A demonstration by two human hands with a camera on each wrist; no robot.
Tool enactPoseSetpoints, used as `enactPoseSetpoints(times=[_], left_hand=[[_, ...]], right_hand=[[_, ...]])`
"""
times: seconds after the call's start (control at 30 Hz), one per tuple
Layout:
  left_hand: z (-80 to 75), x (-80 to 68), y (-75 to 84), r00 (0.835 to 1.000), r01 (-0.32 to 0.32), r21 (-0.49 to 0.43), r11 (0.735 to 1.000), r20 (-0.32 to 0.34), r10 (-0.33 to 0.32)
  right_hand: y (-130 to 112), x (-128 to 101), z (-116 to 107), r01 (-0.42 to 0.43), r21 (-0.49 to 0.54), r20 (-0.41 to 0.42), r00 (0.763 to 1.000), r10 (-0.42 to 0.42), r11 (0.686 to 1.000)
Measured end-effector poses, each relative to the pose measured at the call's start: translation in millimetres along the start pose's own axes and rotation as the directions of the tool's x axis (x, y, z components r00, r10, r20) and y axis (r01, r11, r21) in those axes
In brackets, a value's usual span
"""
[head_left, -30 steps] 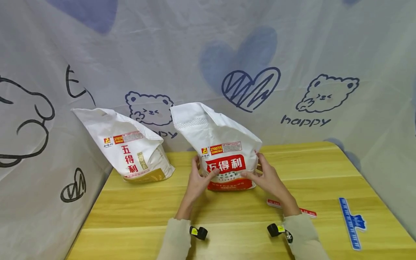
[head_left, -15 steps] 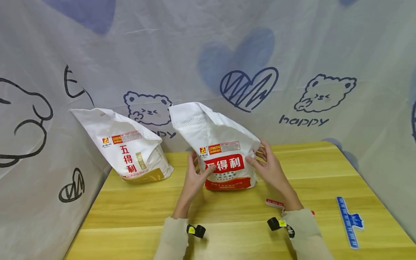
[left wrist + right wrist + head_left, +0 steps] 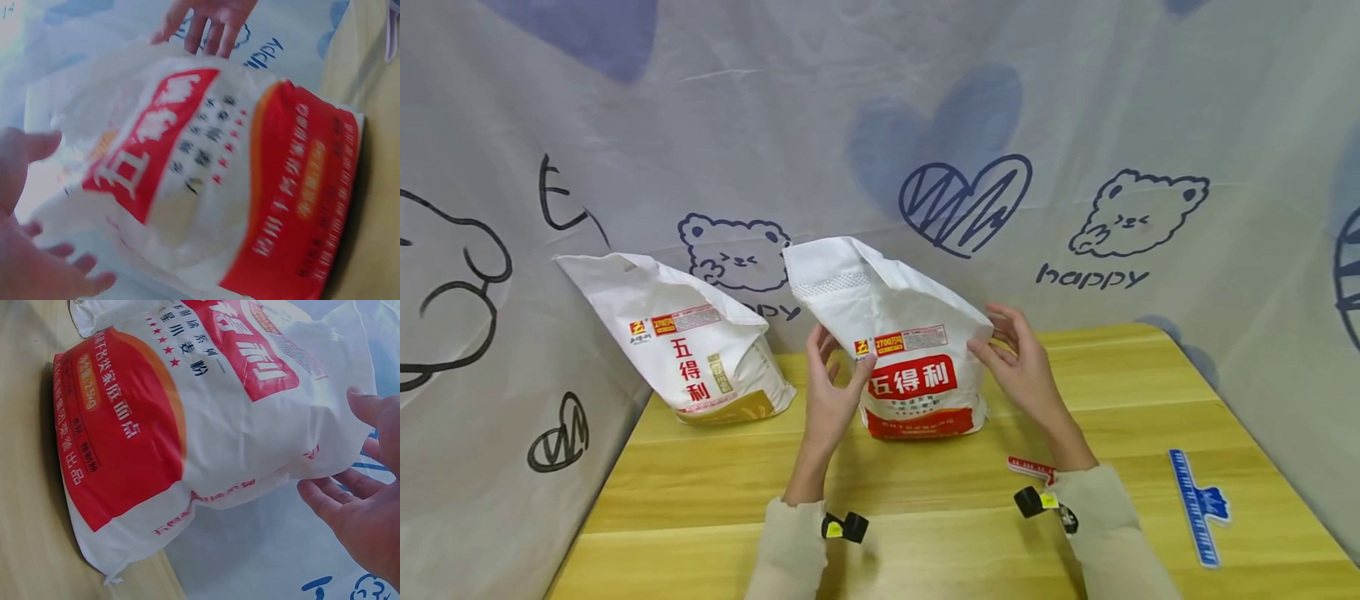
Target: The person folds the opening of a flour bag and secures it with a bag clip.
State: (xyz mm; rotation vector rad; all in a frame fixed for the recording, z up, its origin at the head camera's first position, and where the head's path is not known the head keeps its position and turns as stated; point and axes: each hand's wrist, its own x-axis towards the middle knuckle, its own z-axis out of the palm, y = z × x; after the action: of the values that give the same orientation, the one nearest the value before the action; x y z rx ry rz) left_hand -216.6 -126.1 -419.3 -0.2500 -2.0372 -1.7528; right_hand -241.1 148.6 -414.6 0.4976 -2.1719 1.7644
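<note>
A white flour bag with red print (image 3: 917, 417) stands on the wooden table between my hands, its loose top leaning left. My left hand (image 3: 831, 408) is at the bag's left side, thumb and fingers spread apart. In the left wrist view that hand (image 3: 37, 269) holds nothing, and the bag fills the middle. My right hand (image 3: 1018, 367) is at the upper right corner of the bag. The right wrist view has its thumb at the bag's front and fingertips near the side edge, the hand (image 3: 369, 512) loosely spread.
A second flour bag with gold print (image 3: 722, 404) stands to the left. A red clip (image 3: 1028, 467) lies partly hidden by the right forearm. Farther right is a blue clip (image 3: 1195, 504). A printed cloth (image 3: 820, 150) hangs behind the table (image 3: 925, 533).
The left hand has come away from the bag's front and moved slightly left and up. The right hand has gone from the bag's lower side up to its upper right corner.
</note>
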Motion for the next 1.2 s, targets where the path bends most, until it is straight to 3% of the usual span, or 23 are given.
enactPoseSetpoints(times=[0.07,0.13,0.23,0.37,0.5,0.63,0.77,1.03,1.13,1.2], left_hand=[[0.9,1.9,7.4,0.994,-0.055,0.047,0.997,-0.086,0.059],[1.2,6.2,14.9,0.979,-0.117,0.107,0.987,-0.155,0.133],[2.0,17.2,24.8,0.95,-0.212,0.209,0.955,-0.186,0.252],[5.2,34.1,36.6,0.924,-0.317,0.318,0.894,-0.11,0.367],[10.2,47.9,47.8,0.904,-0.396,0.365,0.843,-0.009,0.428],[15.4,60.8,55.4,0.88,-0.466,0.403,0.788,0.123,0.458],[20.0,74.4,59.6,0.842,-0.538,0.424,0.729,0.231,0.487],[24.2,96.8,68.7,0.748,-0.664,0.424,0.616,0.365,0.555],[23.9,102.0,74.3,0.727,-0.687,0.426,0.589,0.403,0.556],[23.0,104.4,78.1,0.724,-0.69,0.425,0.586,0.416,0.55]], right_hand=[[-1.8,1.5,-0.8,0.013,-0.006,-0.007,1.0,-0.013,1.0],[-3.6,3.3,-1.4,0.024,-0.016,-0.009,1.0,-0.024,1.0],[-8.5,6.6,-1.3,0.03,-0.027,-0.011,0.999,-0.03,0.999],[-24.3,8.6,0.3,0.026,-0.04,-0.013,1.0,-0.026,0.999],[-40.3,7.8,2.1,0.036,-0.057,-0.009,0.999,-0.036,0.998],[-31.0,10.8,2.2,0.037,-0.057,-0.017,0.999,-0.038,0.998],[-16.2,15.1,1.5,0.052,-0.072,-0.023,0.998,-0.054,0.996],[-12.4,18.0,2.7,0.082,-0.113,-0.023,0.996,-0.086,0.99],[-13.2,19.1,3.6,0.082,-0.132,-0.034,0.996,-0.087,0.988],[-14.3,19.9,3.9,0.081,-0.147,-0.041,0.995,-0.088,0.986]])
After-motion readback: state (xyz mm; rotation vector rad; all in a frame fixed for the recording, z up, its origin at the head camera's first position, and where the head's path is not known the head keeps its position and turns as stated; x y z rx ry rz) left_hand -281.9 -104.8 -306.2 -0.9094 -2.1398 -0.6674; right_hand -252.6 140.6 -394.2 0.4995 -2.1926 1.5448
